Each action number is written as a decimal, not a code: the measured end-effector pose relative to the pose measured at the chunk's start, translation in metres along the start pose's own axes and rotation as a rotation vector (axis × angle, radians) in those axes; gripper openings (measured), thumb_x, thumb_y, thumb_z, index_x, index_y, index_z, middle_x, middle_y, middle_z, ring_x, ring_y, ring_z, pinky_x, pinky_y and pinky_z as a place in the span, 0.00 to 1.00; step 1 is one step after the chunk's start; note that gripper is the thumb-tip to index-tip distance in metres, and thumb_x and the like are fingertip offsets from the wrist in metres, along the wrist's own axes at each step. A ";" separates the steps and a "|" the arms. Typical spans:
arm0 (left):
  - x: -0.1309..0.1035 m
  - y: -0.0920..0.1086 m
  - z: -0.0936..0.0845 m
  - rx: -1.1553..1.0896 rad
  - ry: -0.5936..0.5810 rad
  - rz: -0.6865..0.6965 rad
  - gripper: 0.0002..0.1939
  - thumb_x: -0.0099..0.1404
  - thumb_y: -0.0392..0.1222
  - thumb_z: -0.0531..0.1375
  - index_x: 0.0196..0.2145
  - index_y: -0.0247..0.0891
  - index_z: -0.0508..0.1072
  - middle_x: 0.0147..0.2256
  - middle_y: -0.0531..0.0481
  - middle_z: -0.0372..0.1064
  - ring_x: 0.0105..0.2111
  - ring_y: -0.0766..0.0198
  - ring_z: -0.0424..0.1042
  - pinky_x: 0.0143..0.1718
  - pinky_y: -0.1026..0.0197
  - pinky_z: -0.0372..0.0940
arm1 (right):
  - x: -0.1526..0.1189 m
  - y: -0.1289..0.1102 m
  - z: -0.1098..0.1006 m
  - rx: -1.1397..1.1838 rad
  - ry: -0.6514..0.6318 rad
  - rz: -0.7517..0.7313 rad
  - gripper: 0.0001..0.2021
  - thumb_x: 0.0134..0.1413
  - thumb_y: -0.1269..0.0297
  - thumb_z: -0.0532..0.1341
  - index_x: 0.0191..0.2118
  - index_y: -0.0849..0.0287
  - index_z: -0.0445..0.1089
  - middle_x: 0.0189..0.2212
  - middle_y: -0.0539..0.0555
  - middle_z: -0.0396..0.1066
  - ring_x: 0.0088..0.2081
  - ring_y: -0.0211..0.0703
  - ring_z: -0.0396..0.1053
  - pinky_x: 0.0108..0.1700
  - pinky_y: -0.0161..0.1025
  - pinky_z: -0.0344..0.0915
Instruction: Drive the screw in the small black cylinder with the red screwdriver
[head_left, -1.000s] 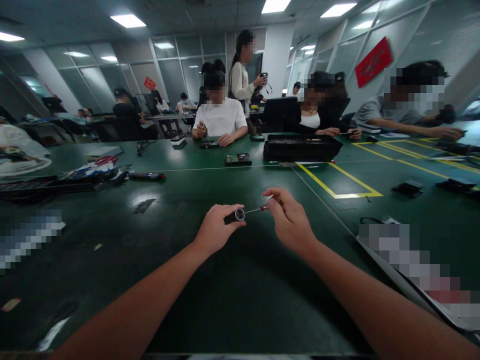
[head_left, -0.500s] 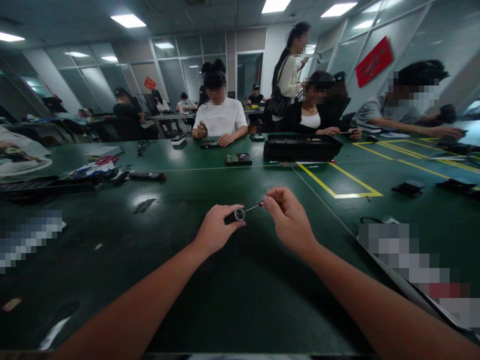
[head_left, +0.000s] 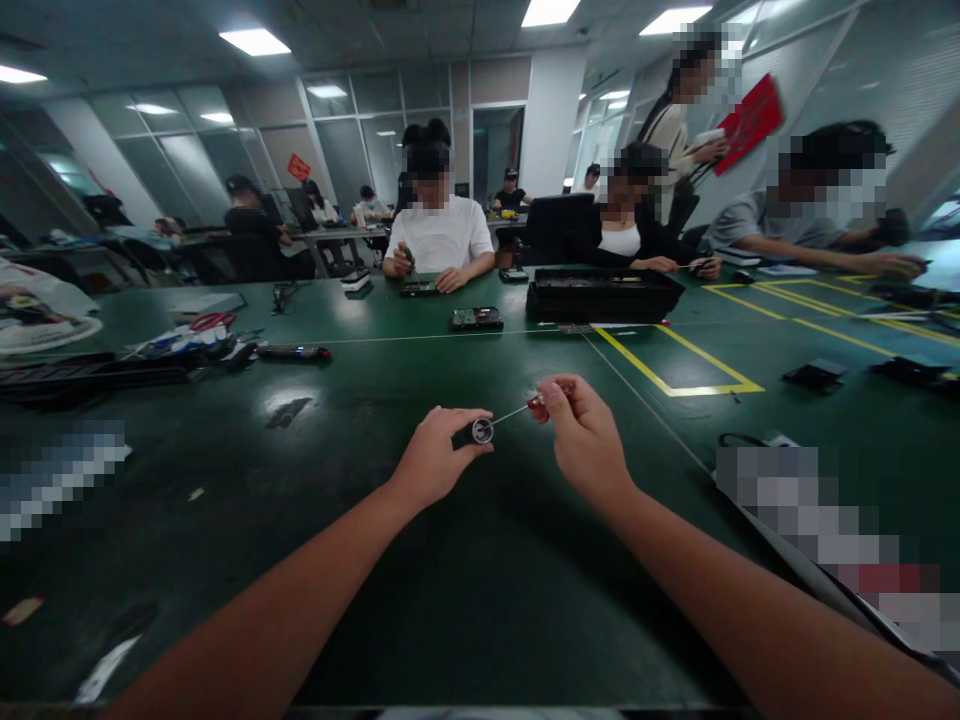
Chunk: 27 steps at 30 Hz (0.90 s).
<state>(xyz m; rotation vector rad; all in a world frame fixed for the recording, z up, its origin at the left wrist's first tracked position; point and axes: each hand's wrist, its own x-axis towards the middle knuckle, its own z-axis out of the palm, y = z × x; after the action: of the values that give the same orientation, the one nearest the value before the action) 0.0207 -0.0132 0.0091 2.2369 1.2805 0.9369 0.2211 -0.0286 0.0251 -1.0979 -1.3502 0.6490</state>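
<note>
Between the thumb and fingers of my left hand point(head_left: 427, 465) is a small black cylindrical part point(head_left: 482, 431), its round silver-rimmed end facing me. My right hand point(head_left: 589, 430) is closed round the handle of a slim screwdriver point(head_left: 511, 413) with a red collar. The thin metal shaft slants down to the left, and its tip reaches the silver rim; whether it sits inside the opening is too small to tell. Both hands are held over the middle of the green table point(head_left: 480, 600).
A long black tray point(head_left: 606, 297) stands beyond my hands, with a hard drive point(head_left: 477, 318) left of it. Tools, including red-handled scissors point(head_left: 214, 321), lie at the left. Co-workers sit across the table. A partly blurred flat item point(head_left: 817, 520) lies at the right.
My right hand has shifted slightly, and its fingers now wrap further round the screwdriver handle. My left hand stays nearly still. In the background, a standing person has moved right.
</note>
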 end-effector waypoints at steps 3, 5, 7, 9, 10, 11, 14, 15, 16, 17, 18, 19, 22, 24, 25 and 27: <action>-0.001 0.002 0.000 -0.001 -0.003 -0.003 0.18 0.63 0.40 0.67 0.51 0.46 0.76 0.48 0.49 0.77 0.49 0.51 0.73 0.60 0.41 0.58 | -0.003 -0.001 0.000 -0.014 -0.020 -0.044 0.11 0.66 0.54 0.56 0.39 0.55 0.68 0.31 0.52 0.73 0.33 0.43 0.72 0.38 0.43 0.68; -0.001 0.002 0.000 0.002 0.002 -0.005 0.18 0.62 0.40 0.68 0.51 0.46 0.76 0.48 0.49 0.77 0.49 0.52 0.73 0.59 0.42 0.58 | -0.004 -0.003 0.000 -0.049 -0.042 -0.073 0.11 0.66 0.54 0.56 0.40 0.55 0.69 0.32 0.52 0.74 0.33 0.43 0.73 0.38 0.43 0.69; -0.001 0.001 0.001 0.004 0.018 -0.020 0.21 0.62 0.41 0.68 0.53 0.46 0.75 0.48 0.49 0.77 0.48 0.52 0.73 0.58 0.43 0.60 | -0.005 -0.006 -0.002 -0.146 -0.059 -0.104 0.11 0.65 0.53 0.58 0.39 0.55 0.70 0.30 0.52 0.75 0.32 0.44 0.73 0.35 0.42 0.67; -0.001 0.000 0.001 -0.002 0.032 -0.039 0.24 0.61 0.41 0.69 0.55 0.46 0.74 0.49 0.48 0.76 0.49 0.52 0.73 0.57 0.46 0.62 | -0.006 -0.010 -0.004 -0.265 -0.061 -0.136 0.12 0.62 0.52 0.61 0.37 0.55 0.72 0.27 0.51 0.75 0.29 0.44 0.72 0.32 0.41 0.65; -0.001 0.000 0.001 -0.007 0.035 -0.046 0.25 0.61 0.41 0.69 0.56 0.46 0.73 0.49 0.48 0.76 0.49 0.52 0.73 0.55 0.47 0.63 | -0.007 -0.012 -0.005 -0.310 -0.061 -0.152 0.12 0.62 0.52 0.61 0.37 0.55 0.72 0.27 0.51 0.75 0.28 0.43 0.72 0.31 0.41 0.64; -0.001 -0.001 0.001 -0.013 0.035 -0.049 0.24 0.61 0.41 0.69 0.55 0.45 0.74 0.49 0.48 0.76 0.49 0.52 0.73 0.54 0.48 0.64 | -0.007 -0.013 -0.005 -0.335 -0.067 -0.170 0.11 0.62 0.53 0.61 0.38 0.55 0.73 0.27 0.51 0.75 0.28 0.44 0.72 0.30 0.41 0.63; -0.002 -0.003 0.001 -0.023 0.026 -0.041 0.21 0.62 0.40 0.69 0.53 0.45 0.76 0.48 0.48 0.76 0.48 0.53 0.73 0.52 0.50 0.65 | -0.008 -0.015 -0.006 -0.337 -0.122 -0.243 0.08 0.64 0.59 0.57 0.42 0.55 0.70 0.32 0.53 0.76 0.32 0.44 0.74 0.33 0.41 0.66; -0.002 -0.003 0.001 -0.023 0.022 -0.036 0.21 0.62 0.40 0.69 0.53 0.45 0.76 0.48 0.48 0.76 0.49 0.54 0.73 0.52 0.50 0.65 | -0.008 -0.015 -0.006 -0.339 -0.142 -0.269 0.07 0.64 0.62 0.56 0.42 0.56 0.69 0.32 0.53 0.76 0.33 0.44 0.74 0.35 0.41 0.66; -0.002 -0.003 0.002 -0.024 0.020 -0.028 0.21 0.61 0.40 0.69 0.53 0.45 0.76 0.48 0.48 0.77 0.49 0.54 0.72 0.52 0.50 0.65 | -0.008 -0.015 -0.006 -0.347 -0.157 -0.291 0.06 0.64 0.64 0.56 0.42 0.56 0.69 0.33 0.53 0.76 0.34 0.44 0.74 0.36 0.40 0.67; -0.002 -0.003 0.002 -0.023 0.014 -0.019 0.21 0.61 0.40 0.69 0.52 0.45 0.76 0.48 0.49 0.77 0.49 0.54 0.72 0.53 0.50 0.64 | -0.008 -0.014 -0.006 -0.359 -0.161 -0.308 0.05 0.63 0.64 0.56 0.41 0.56 0.68 0.32 0.53 0.76 0.34 0.44 0.74 0.36 0.40 0.67; -0.002 -0.003 0.003 -0.021 0.009 -0.011 0.21 0.61 0.40 0.69 0.52 0.45 0.76 0.48 0.49 0.77 0.49 0.54 0.72 0.53 0.49 0.64 | -0.008 -0.014 -0.006 -0.376 -0.157 -0.312 0.05 0.63 0.63 0.56 0.40 0.56 0.68 0.31 0.53 0.75 0.33 0.44 0.74 0.35 0.39 0.66; -0.002 -0.003 0.003 -0.018 0.004 -0.005 0.21 0.61 0.41 0.69 0.52 0.45 0.76 0.48 0.49 0.77 0.49 0.54 0.72 0.54 0.48 0.63 | -0.008 -0.015 -0.006 -0.394 -0.145 -0.307 0.06 0.64 0.61 0.56 0.38 0.56 0.68 0.30 0.52 0.75 0.31 0.43 0.74 0.33 0.38 0.65; -0.002 -0.002 0.005 -0.003 -0.017 0.007 0.20 0.61 0.42 0.69 0.52 0.46 0.76 0.49 0.49 0.76 0.49 0.53 0.72 0.57 0.45 0.61 | -0.008 -0.016 -0.006 -0.443 -0.102 -0.270 0.13 0.66 0.54 0.56 0.34 0.56 0.70 0.22 0.49 0.72 0.24 0.40 0.70 0.27 0.37 0.60; -0.002 -0.001 0.006 0.005 -0.029 0.009 0.20 0.61 0.42 0.69 0.52 0.46 0.76 0.49 0.49 0.77 0.49 0.52 0.72 0.57 0.44 0.60 | -0.008 -0.016 -0.005 -0.460 -0.095 -0.269 0.14 0.67 0.54 0.55 0.34 0.56 0.71 0.21 0.48 0.71 0.22 0.39 0.69 0.26 0.37 0.58; -0.002 -0.001 0.006 0.008 -0.032 0.011 0.20 0.61 0.42 0.69 0.52 0.46 0.76 0.49 0.49 0.77 0.49 0.52 0.72 0.57 0.44 0.60 | -0.008 -0.016 -0.005 -0.463 -0.104 -0.280 0.13 0.67 0.56 0.54 0.36 0.56 0.71 0.22 0.49 0.72 0.23 0.40 0.69 0.27 0.37 0.59; -0.002 -0.002 0.006 0.006 -0.024 0.010 0.20 0.61 0.41 0.69 0.51 0.45 0.76 0.49 0.49 0.77 0.49 0.53 0.73 0.56 0.45 0.62 | -0.008 -0.016 -0.005 -0.462 -0.133 -0.305 0.11 0.68 0.60 0.53 0.42 0.57 0.71 0.27 0.51 0.75 0.27 0.41 0.72 0.30 0.38 0.61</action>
<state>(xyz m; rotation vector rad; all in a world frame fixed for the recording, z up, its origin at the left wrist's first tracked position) 0.0225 -0.0140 0.0030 2.2544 1.2636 0.9083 0.2213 -0.0432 0.0365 -1.1872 -1.7956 0.1884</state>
